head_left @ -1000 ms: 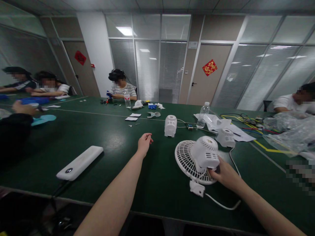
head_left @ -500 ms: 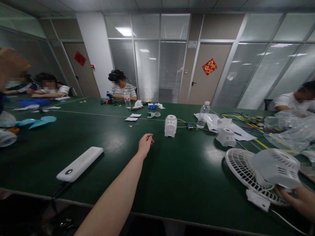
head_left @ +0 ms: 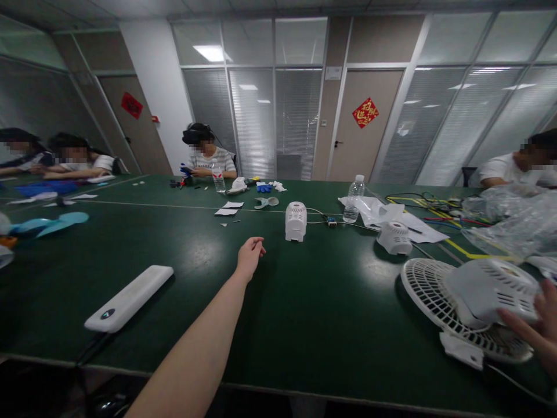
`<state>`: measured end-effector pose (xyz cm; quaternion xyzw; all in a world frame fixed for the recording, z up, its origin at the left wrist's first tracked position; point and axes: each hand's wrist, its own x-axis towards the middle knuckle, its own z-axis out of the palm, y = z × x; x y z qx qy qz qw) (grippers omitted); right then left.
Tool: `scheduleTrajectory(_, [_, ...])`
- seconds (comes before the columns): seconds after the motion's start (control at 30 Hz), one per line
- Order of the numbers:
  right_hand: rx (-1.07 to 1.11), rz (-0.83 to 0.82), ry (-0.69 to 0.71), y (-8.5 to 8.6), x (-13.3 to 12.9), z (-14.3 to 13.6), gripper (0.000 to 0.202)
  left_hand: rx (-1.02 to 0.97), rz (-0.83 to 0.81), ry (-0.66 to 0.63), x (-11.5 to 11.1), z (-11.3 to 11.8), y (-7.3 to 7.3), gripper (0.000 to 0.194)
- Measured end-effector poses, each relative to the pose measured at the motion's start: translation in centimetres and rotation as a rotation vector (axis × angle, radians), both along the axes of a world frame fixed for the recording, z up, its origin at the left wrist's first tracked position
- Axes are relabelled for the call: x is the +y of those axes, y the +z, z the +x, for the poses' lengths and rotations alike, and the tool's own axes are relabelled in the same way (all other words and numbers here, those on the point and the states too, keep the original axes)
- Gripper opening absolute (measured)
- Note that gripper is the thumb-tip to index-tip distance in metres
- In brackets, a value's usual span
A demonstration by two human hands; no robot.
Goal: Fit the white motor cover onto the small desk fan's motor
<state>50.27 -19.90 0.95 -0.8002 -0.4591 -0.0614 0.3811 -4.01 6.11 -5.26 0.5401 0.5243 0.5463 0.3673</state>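
My left hand (head_left: 251, 257) reaches out over the green table, its fingers curled together; whether anything small is pinched in them is hidden. Just beyond it to the right stands a white vented plastic housing (head_left: 296, 222), apart from the hand. At the right edge, my right hand (head_left: 535, 328) is partly cut off by the frame, fingers spread. It is beside a larger white fan motor housing (head_left: 489, 293), which rests on a round white fan grille (head_left: 424, 290). A flat white piece (head_left: 462, 350) with a cable lies at the grille's near edge.
A white power bank (head_left: 130, 299) lies at the left, a light blue fan blade (head_left: 65, 223) beyond it. Another vented housing (head_left: 395, 238), a water bottle (head_left: 354, 200), papers, wires and clear plastic bags (head_left: 513, 223) lie at the right. Several people sit around the table.
My right hand has drawn from beneath the fan housing's lower edge to its right side, fingers now spread. My left hand keeps its curled pose. The view has shifted slightly to the right.
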Motion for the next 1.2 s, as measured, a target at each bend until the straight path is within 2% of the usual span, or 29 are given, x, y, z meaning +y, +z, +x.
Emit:
scheduleTrajectory(0.1, [0.013, 0.0, -0.069, 1.5, 0.8, -2.1, 0.116, 0.001, 0.001, 0.0, 0.1, 0.0, -0.1, 0.033])
scheduleTrajectory(0.3, [-0.084, 0.051, -0.14, 2.3, 1.5, -3.3, 0.097, -0.005, 0.004, 0.0, 0.5, 0.0, -0.6, 0.033])
scheduleTrajectory(0.4, [-0.104, 0.09, -0.162, 3.2, 1.3, -4.1, 0.093, -0.005, 0.006, -0.001, 0.7, -0.1, -0.8, 0.033])
scheduleTrajectory(0.5, [-0.143, 0.137, -0.178, 5.1, 1.5, -5.1, 0.091, -0.002, 0.004, -0.006, 0.8, -0.2, -0.8, 0.032])
scheduleTrajectory(0.63, [-0.252, 0.253, -0.16, 8.9, 3.2, -6.6, 0.093, 0.002, 0.004, -0.012, 0.7, -0.2, -0.7, 0.031])
scheduleTrajectory(0.7, [-0.281, 0.268, -0.139, 10.8, 5.1, -7.2, 0.096, 0.003, 0.006, -0.016, 0.6, -0.2, -0.5, 0.03])
scheduleTrajectory(0.8, [-0.295, 0.171, -0.058, 12.5, 9.4, -7.7, 0.096, 0.0, 0.009, -0.017, 0.4, 0.0, -0.3, 0.03])
scheduleTrajectory(0.9, [-0.278, 0.042, 0.05, 12.4, 14.4, -7.9, 0.092, -0.003, 0.006, -0.015, 0.3, 0.0, 0.0, 0.03])
scheduleTrajectory(1.0, [-0.193, 0.005, 0.061, 11.2, 18.7, -7.9, 0.091, -0.003, -0.001, -0.017, 0.2, -0.1, 0.1, 0.03])
scheduleTrajectory(1.1, [-0.167, 0.009, 0.043, 9.8, 21.4, -7.9, 0.095, 0.001, -0.005, -0.014, 0.2, -0.2, 0.2, 0.03])
scheduleTrajectory(1.2, [-0.155, -0.012, 0.034, 8.5, 22.8, -7.6, 0.095, 0.008, -0.01, -0.01, 0.4, -0.2, 0.1, 0.029])
